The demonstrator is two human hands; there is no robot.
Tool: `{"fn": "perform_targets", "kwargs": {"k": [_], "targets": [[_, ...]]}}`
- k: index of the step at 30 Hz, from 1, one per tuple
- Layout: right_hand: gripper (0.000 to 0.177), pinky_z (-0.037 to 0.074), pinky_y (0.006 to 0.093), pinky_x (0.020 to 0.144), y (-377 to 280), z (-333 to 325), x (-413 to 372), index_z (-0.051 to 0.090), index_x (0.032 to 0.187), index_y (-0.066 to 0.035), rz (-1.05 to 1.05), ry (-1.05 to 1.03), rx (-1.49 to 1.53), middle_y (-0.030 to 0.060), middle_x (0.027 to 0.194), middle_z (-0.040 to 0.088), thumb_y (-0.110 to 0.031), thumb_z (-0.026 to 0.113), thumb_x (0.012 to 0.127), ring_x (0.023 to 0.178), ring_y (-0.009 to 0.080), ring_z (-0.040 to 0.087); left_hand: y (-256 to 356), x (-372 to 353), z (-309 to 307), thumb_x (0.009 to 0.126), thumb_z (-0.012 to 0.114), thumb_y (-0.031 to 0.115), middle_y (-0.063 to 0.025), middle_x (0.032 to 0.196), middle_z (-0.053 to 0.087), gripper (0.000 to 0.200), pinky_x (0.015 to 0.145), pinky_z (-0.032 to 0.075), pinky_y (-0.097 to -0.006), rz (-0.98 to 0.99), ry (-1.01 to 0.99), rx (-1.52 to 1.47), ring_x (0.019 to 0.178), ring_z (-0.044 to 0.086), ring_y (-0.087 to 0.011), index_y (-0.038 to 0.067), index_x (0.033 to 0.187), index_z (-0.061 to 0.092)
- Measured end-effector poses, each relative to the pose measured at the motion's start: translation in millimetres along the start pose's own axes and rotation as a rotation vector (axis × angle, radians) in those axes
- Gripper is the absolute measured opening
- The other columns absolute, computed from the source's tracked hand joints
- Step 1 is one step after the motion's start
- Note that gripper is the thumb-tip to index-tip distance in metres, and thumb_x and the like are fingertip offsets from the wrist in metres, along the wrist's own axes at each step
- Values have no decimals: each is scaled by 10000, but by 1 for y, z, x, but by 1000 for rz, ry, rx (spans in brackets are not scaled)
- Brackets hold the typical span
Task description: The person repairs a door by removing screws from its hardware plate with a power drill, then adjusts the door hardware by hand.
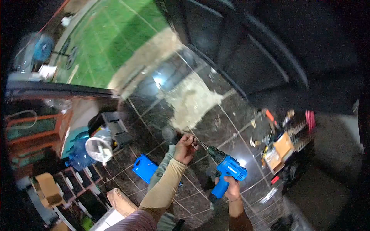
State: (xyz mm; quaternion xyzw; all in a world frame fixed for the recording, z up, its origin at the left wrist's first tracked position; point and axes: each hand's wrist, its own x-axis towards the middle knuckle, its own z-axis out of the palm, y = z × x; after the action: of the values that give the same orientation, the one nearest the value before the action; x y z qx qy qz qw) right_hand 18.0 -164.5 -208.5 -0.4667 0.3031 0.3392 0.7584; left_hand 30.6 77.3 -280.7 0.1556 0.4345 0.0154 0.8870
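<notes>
My right hand (232,188) is wrapped around the handle of a blue cordless drill (231,168). The drill's black chuck and a long thin bit (201,143) point up and left, toward my other hand. My left hand (186,148) is closed, fingertips pinched together close to the bit's tip. Whatever sits between those fingertips is too small to make out. Below my left forearm, a blue plastic case (144,168) lies on the dark tiled floor (196,181).
A dark panelled door (246,46) stands at upper right. Tools and an open cardboard box (284,144) crowd the right side. At left are a white bucket (98,149), a blue water jug (79,154) and a rack (75,179). Pale dust (192,100) covers tiles ahead.
</notes>
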Motion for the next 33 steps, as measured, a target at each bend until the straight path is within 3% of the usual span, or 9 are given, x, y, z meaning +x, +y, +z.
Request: {"fn": "perform_targets", "kwargs": {"k": [7,14,18,21,24,25,29,33], "targets": [[452,553,410,629,-81,262,-35,556,1177,-45,71,-324,-119,113,996,605,-129,672,748,702,271,641,252,-96,84,962,551,104,-32,849,534,94,778,474,-361,253,-243,-229,770,521,-159,58,1044,549],[467,554,390,646,-91,467,-53,549,1174,-19,89,-573,-205,107,966,621,-153,670,742,710,258,642,449,-172,112,958,564,76,-58,831,616,99,785,550,-342,496,-361,-345,744,604,-167,38,1021,629],[432,552,378,661,-109,559,-74,570,1145,-10,65,-666,-365,99,925,637,-155,648,746,714,231,641,524,-214,121,966,560,93,-44,803,602,76,754,557,-345,680,-282,-285,715,598,-163,42,981,613],[332,540,341,666,-121,611,-79,615,1085,-2,-16,-805,-529,85,861,667,-115,639,775,720,191,645,567,-246,135,971,561,115,-22,761,562,73,699,562,-345,792,-99,-210,675,571,-132,47,957,584],[291,536,326,665,-128,654,-74,624,1083,-3,-216,-909,-593,88,872,678,-51,646,797,722,189,654,606,-258,141,967,571,125,-18,754,547,86,684,560,-333,887,-18,-203,654,547,-117,41,951,578],[306,544,332,664,-132,667,-68,615,1106,-2,-196,-882,-710,104,892,678,-6,654,803,727,207,664,620,-265,145,967,558,120,-40,735,543,99,696,516,-333,909,-14,-224,665,542,-155,30,927,564],[384,571,369,668,-150,756,-56,588,1144,8,29,-1073,-489,129,959,658,-43,662,771,732,245,668,676,-300,172,953,589,124,-29,754,529,103,698,474,-323,1048,-132,-331,681,496,-127,26,927,573],[547,584,397,673,-165,844,-54,544,1194,-1,303,-1151,-455,128,1010,631,-125,693,682,725,264,665,724,-333,194,945,613,117,-21,799,580,91,666,489,-310,1250,-21,-303,675,530,-114,36,985,616]]}}
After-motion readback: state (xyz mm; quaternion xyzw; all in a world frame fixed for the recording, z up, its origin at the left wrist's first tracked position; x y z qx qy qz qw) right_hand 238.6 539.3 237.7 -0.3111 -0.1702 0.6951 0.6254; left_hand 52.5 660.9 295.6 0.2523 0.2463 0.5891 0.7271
